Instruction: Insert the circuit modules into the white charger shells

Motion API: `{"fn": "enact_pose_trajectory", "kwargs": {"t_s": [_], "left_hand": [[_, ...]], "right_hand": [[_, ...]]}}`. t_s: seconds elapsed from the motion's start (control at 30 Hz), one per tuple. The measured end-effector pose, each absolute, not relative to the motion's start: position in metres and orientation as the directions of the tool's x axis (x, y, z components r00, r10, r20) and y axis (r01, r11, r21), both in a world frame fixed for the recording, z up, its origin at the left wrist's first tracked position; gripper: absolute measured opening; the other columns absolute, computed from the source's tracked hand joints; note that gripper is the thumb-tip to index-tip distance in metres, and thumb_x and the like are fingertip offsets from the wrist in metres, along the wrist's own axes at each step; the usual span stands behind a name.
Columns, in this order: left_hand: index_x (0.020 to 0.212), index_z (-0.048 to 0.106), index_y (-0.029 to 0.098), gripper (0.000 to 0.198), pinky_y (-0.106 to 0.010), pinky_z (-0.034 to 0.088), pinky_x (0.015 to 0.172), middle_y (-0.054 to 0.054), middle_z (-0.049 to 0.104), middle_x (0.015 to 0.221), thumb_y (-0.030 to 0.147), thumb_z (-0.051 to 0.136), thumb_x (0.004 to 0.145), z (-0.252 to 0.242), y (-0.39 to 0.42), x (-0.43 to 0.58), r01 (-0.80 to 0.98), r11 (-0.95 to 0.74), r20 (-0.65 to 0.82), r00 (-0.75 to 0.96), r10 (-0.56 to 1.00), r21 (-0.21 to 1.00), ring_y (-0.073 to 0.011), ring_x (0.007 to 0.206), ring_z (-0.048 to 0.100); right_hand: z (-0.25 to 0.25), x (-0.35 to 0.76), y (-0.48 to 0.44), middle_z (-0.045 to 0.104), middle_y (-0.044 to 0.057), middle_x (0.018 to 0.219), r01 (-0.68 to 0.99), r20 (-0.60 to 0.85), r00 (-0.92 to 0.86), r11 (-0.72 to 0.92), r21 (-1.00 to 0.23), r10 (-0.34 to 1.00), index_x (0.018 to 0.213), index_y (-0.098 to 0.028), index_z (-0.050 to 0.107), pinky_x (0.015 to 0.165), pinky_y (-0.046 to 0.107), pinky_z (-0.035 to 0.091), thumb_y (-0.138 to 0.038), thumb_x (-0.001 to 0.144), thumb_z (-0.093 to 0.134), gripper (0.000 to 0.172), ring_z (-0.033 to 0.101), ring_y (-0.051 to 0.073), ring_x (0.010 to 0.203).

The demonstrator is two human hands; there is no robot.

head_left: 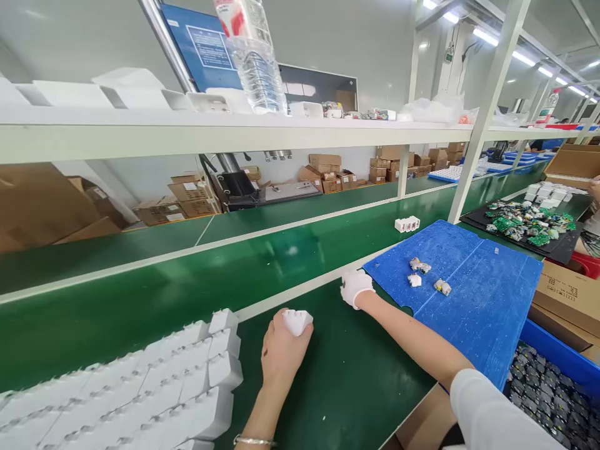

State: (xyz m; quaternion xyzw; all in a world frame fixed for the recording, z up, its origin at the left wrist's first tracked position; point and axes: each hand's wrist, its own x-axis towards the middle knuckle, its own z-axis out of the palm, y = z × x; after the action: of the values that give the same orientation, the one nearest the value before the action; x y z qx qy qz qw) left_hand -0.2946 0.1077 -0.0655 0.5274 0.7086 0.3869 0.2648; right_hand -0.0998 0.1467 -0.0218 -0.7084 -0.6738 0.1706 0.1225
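Note:
My left hand point(284, 353), bare with a bracelet at the wrist, is closed around a small white plastic housing point(298, 321) above the green work surface. To its right, my right hand point(355, 288) wears a white glove and has its fingers curled by the left corner of a blue corrugated sheet point(487, 281); whatever they may hold is hidden. A few small circuit assemblies point(442, 287) lie on that sheet. Tight rows of white housings point(140, 400) fill the surface at the lower left.
A white shelf point(281, 131) on posts point(487, 106) runs over the green belt point(281, 250), with a plastic bottle point(257, 62) on it. White blocks point(407, 224) stand on the belt. A blue bin point(557, 362) of dark parts and a black mat point(565, 247) with green boards lie right.

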Motion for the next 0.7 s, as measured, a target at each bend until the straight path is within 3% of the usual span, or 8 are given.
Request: {"fn": "enact_pose_trajectory", "kwargs": {"t_s": [0.13,0.23,0.37,0.47,0.53,0.63,0.7], "left_hand": [[0.115,0.042,0.022,0.067,-0.036,0.046,0.083,-0.012,0.053,0.119,0.029,0.074,0.057,-0.07,0.104,-0.295,0.175,0.142,-0.082,-0.314,0.946,0.974,-0.0269,0.106,0.055],[0.107,0.049,0.021,0.051,-0.03,0.048,0.077,-0.006,0.059,0.104,0.025,0.069,0.061,-0.069,0.103,-0.291,-0.153,0.136,-0.171,-0.244,0.954,0.979,-0.0195,0.092,0.059],[0.088,0.056,0.017,0.021,-0.029,0.049,0.064,-0.005,0.061,0.083,0.021,0.057,0.068,-0.063,0.098,-0.288,-0.512,0.162,-0.249,-0.106,0.963,0.843,-0.0176,0.074,0.061],[0.087,0.057,0.017,0.015,-0.031,0.05,0.061,-0.007,0.063,0.086,0.023,0.056,0.073,-0.059,0.096,-0.288,-0.679,0.171,-0.274,-0.045,0.961,0.714,-0.0205,0.077,0.063],[0.09,0.057,0.019,0.015,-0.03,0.05,0.062,-0.006,0.064,0.088,0.027,0.057,0.077,-0.06,0.096,-0.288,-0.749,0.164,-0.288,-0.037,0.957,0.642,-0.0199,0.078,0.063],[0.092,0.056,0.019,0.016,-0.028,0.05,0.061,-0.005,0.064,0.088,0.031,0.059,0.081,-0.063,0.097,-0.289,-0.81,0.169,-0.319,-0.022,0.948,0.561,-0.0176,0.076,0.063],[0.092,0.056,0.02,0.016,-0.028,0.051,0.061,-0.005,0.064,0.089,0.033,0.057,0.083,-0.064,0.097,-0.29,-0.836,0.183,-0.333,0.0,0.943,0.517,-0.0162,0.075,0.062]], "right_hand": [[-0.03,-0.096,0.132,0.06,0.007,0.112,0.922,-0.117,0.063,-0.102,-0.372,0.991,0.11,-0.015,0.058,0.086,0.041,0.049,-0.035,0.09,0.054,0.028,0.059,0.02,0.099],[-0.031,-0.088,0.123,0.063,0.006,0.106,0.92,-0.119,0.045,-0.087,-0.381,0.992,0.105,-0.015,0.06,0.083,0.038,0.049,-0.039,0.089,0.054,0.03,0.061,0.017,0.093],[-0.025,-0.075,0.12,0.067,0.004,0.102,0.916,-0.048,0.059,-0.073,-0.395,0.997,0.104,-0.022,0.064,0.08,0.029,0.046,-0.044,0.09,0.046,0.032,0.062,0.017,0.093],[-0.024,-0.067,0.121,0.065,0.007,0.11,0.915,0.014,0.101,-0.087,-0.395,0.995,0.113,-0.024,0.062,0.081,0.027,0.043,-0.045,0.088,0.044,0.036,0.057,0.021,0.105],[-0.027,-0.063,0.121,0.062,0.011,0.112,0.914,0.019,0.102,-0.086,-0.396,0.995,0.115,-0.022,0.062,0.08,0.03,0.043,-0.047,0.08,0.054,0.044,0.056,0.025,0.106],[-0.034,-0.061,0.118,0.065,0.007,0.09,0.906,-0.028,0.034,-0.042,-0.421,0.999,0.098,-0.021,0.068,0.072,0.029,0.044,-0.034,0.055,0.075,0.045,0.06,0.024,0.087],[-0.036,-0.06,0.117,0.059,-0.001,0.067,0.888,-0.047,-0.027,0.002,-0.46,0.999,0.079,-0.02,0.069,0.066,0.025,0.043,-0.021,0.048,0.077,0.033,0.058,0.017,0.07]]}}
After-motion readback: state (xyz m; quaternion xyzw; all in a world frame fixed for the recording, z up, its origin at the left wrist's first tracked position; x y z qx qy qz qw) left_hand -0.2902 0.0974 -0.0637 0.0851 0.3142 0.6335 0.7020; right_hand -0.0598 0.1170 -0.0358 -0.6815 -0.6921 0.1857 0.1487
